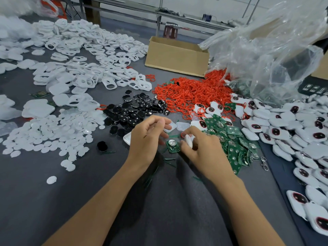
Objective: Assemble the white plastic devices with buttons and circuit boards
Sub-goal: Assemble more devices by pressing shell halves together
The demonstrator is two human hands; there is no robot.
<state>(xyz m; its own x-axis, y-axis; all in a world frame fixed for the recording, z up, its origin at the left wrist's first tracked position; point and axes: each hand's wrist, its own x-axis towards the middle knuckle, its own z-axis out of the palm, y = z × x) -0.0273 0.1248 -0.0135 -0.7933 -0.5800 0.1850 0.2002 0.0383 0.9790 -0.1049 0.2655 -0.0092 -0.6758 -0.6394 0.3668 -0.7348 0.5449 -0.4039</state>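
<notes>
Two bare forearms reach over the grey table. The left hand hangs loose just left of the green circuit board. The right hand, just right of the board, pinches a small white piece.

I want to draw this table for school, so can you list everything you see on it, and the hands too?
white shells: many, white, far left heap
white discs: many, white, near left
black buttons: many, black, middle
red rings: a heap, red, behind the middle
circuit boards: a pile, green, right of the hands
single board: one, green, between the hands
finished devices: many, white with dark buttons, right side
cardboard box: one, brown, far middle
plastic bag: one, clear, far right
table: one, grey, under everything
left grip: one, fingers loosely curled, nothing seen in it
right grip: one, pinching a small white piece
</notes>
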